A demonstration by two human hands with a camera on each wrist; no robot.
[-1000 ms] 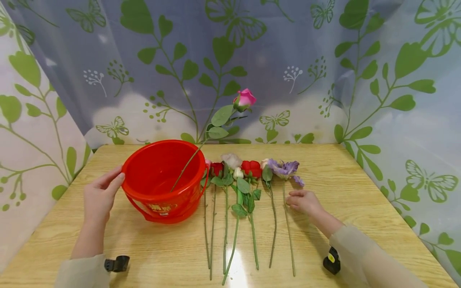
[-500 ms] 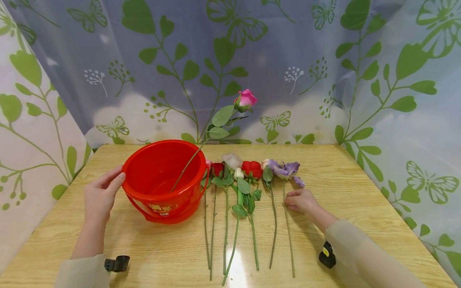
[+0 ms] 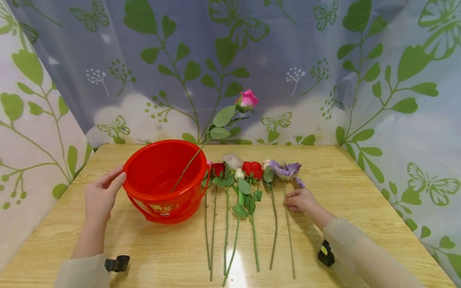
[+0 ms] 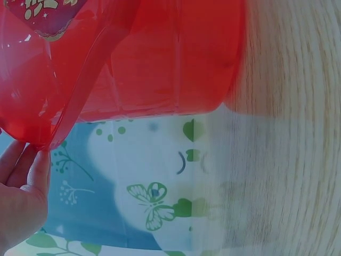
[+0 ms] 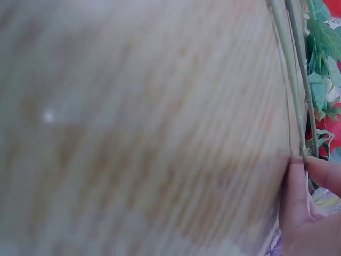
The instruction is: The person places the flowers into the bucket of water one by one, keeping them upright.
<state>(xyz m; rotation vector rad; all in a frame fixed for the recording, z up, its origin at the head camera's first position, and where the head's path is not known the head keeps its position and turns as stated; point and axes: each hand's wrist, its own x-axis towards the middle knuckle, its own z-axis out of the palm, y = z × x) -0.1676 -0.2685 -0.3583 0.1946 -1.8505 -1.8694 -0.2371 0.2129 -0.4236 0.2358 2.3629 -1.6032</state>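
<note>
1. Toward the right edge of the bench [image 3: 345, 180], the right hand [image 3: 301, 201] pinches the stem [image 3: 289, 236] of a purple flower [image 3: 285, 171]; picking it up seems the step in hand, and lifting calls for clearing the neighbouring stem [image 3: 275, 224].
2. Nearer the left edge, the left hand [image 3: 101, 197] grips a red bucket [image 3: 153, 172] holding one pink rose [image 3: 247, 99].
3. Gold lettering [image 3: 162, 208] on the bucket is too small to read.

The red bucket [image 3: 151, 172] looks like smooth, shiny plastic, the bench [image 3: 162, 248] looks like wood with a shiny top, and the purple flower [image 3: 285, 171] looks like thin, matt cloth
</note>
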